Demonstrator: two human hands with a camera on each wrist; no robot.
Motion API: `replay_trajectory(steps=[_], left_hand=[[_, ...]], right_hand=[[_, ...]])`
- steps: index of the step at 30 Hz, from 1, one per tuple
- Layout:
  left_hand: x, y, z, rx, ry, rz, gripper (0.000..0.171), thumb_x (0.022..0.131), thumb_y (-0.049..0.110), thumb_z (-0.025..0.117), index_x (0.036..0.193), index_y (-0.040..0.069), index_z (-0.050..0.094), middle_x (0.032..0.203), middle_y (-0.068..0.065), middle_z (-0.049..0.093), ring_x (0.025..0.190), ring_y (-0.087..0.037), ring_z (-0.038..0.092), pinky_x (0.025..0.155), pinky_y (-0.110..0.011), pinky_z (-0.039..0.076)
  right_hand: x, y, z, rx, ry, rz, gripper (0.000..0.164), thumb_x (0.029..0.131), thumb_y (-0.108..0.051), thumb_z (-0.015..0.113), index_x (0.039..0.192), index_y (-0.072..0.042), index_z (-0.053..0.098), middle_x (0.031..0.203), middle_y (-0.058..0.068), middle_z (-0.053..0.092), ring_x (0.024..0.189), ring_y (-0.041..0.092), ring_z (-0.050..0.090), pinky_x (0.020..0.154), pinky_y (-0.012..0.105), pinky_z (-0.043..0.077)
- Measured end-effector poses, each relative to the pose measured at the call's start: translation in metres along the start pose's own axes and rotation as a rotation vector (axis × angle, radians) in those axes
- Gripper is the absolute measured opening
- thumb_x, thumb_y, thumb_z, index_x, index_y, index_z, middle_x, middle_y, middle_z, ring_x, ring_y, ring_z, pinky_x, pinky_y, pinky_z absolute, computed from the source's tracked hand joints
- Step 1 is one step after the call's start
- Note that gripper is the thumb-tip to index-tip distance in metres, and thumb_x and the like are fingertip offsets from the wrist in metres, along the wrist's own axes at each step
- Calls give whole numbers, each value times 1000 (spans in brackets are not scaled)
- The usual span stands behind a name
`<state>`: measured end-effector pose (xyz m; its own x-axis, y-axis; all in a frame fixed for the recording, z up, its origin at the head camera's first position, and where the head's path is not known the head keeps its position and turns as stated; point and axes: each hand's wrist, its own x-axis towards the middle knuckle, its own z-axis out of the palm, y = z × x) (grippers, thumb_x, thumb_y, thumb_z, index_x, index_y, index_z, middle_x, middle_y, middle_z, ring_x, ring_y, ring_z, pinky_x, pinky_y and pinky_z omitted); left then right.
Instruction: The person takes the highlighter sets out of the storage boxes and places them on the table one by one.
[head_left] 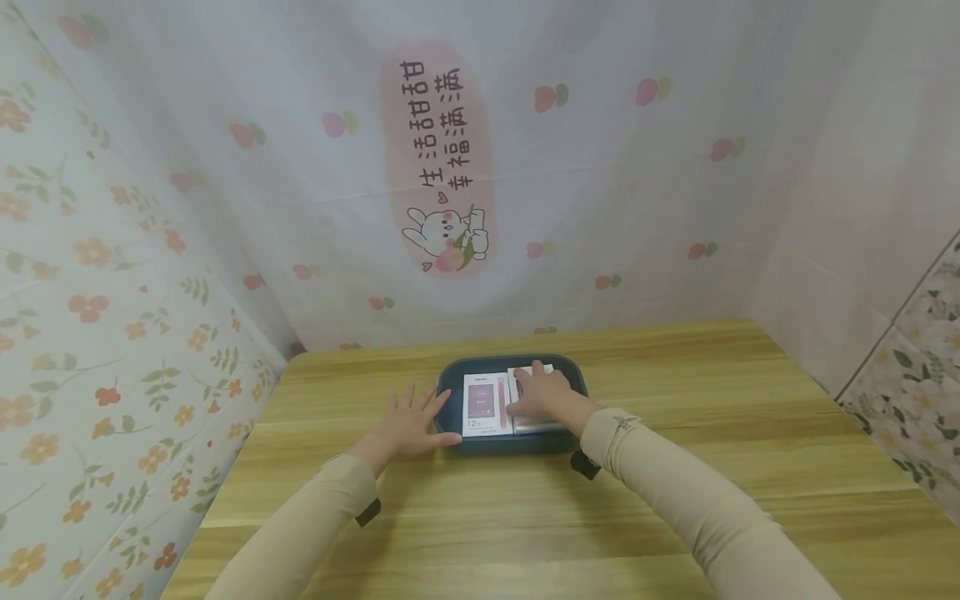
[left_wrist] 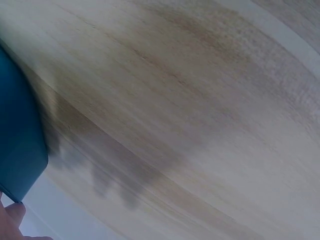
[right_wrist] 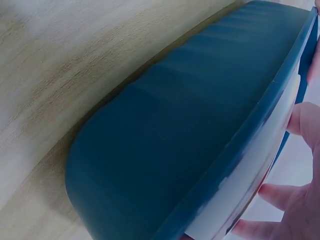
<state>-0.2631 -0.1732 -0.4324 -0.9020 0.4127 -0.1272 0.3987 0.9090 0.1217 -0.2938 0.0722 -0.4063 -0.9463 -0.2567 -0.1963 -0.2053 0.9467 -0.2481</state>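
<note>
A dark teal basin [head_left: 498, 447] with rounded corners stands on the table; its side wall [right_wrist: 165, 115] fills much of the right wrist view. Inside lies a flat white box [head_left: 481, 425] with a purple panel and the number 12. Beside it, on the right, is a second white box [head_left: 534, 427], partly hidden under my right hand [head_left: 542, 395]. That hand reaches over the rim and grips this box, thumb and fingers spread across it. My left hand [head_left: 408, 423], fingers spread and fairly straight, rests at the basin's left rim. Its fingertips show in the left wrist view's corner.
The wood-grain table [head_left: 667, 392] extends to both sides and in front of the basin. Behind it hangs a pale curtain [head_left: 600, 183] with a printed rabbit and writing. Flowered cloth [head_left: 112, 333] covers the left side, and more hangs on the right.
</note>
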Motion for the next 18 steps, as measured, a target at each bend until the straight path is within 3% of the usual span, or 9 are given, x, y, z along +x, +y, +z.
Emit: replay_trajectory(steps=[18], left_hand=[[1, 0, 1, -5, -3, -11, 86, 80, 71, 41, 147, 20, 22, 152, -12, 16, 136, -47, 7, 103, -66, 9]], right_hand=[[5, -2, 0, -44, 6, -14, 67, 76, -40, 62, 134, -10, 44, 135, 23, 37, 114, 39, 46, 88, 48, 41]])
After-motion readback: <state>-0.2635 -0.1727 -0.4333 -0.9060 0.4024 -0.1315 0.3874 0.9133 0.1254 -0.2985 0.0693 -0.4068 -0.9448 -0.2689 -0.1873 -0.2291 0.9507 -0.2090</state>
